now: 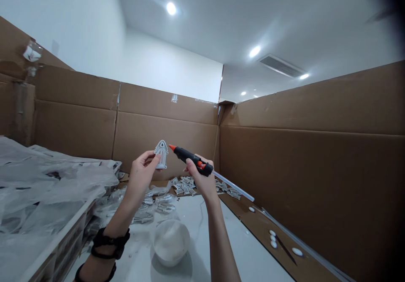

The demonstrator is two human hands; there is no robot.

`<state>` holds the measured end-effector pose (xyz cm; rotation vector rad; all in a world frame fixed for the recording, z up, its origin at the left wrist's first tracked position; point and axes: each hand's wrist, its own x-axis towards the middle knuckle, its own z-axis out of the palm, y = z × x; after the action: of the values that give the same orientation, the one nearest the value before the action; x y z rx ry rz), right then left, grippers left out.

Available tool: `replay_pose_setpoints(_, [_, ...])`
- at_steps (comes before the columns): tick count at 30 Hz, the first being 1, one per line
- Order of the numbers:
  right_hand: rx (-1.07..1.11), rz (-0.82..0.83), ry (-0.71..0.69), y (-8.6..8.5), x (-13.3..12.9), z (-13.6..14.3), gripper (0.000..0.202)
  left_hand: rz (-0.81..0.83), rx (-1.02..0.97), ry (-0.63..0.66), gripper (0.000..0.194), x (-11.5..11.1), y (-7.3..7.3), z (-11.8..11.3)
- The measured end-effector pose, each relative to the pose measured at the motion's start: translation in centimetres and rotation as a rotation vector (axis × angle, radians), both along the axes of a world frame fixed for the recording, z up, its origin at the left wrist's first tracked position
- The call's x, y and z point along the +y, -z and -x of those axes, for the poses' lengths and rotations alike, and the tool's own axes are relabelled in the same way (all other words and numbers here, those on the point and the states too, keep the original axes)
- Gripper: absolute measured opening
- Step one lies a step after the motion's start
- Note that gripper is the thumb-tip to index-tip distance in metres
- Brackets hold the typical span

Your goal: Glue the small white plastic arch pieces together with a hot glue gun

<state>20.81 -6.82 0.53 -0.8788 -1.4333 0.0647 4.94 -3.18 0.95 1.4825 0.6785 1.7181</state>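
Observation:
My left hand (144, 168) holds up a small white-and-grey arch-shaped piece (162, 150), pinched near its lower part between thumb and fingers. My right hand (202, 176) is wrapped round a black glue gun (189, 157) with an orange nozzle. The nozzle points left at the upper part of the arch-shaped piece, a small gap apart from it. A clear glue stick (232, 185) sticks out of the gun's back end. Below both hands, a translucent white bowl (171, 242) stands on the white tabletop (196, 218).
A heap of similar grey-white pieces (185, 186) lies at the back. Plastic bags (164, 206) of pieces are left of the bowl. Packed bags (53, 189) fill a crate at far left. White oval pieces (297, 252) and long clear sticks (284, 227) lie right. Cardboard walls (167, 134) enclose the table.

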Motion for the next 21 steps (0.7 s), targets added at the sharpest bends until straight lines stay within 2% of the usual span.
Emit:
replay_pose_setpoints(5, [-0.117, 0.03, 0.036, 0.1, 0.1, 0.4, 0.041, -0.014, -0.018, 0.023, 0.037, 0.3, 0.1, -0.2])
replay_pose_setpoints(21, [-0.173, 0.075, 0.068, 0.1, 0.1, 0.5, 0.041, -0.014, -0.013, 0.032, 0.029, -0.7, -0.2, -0.6])
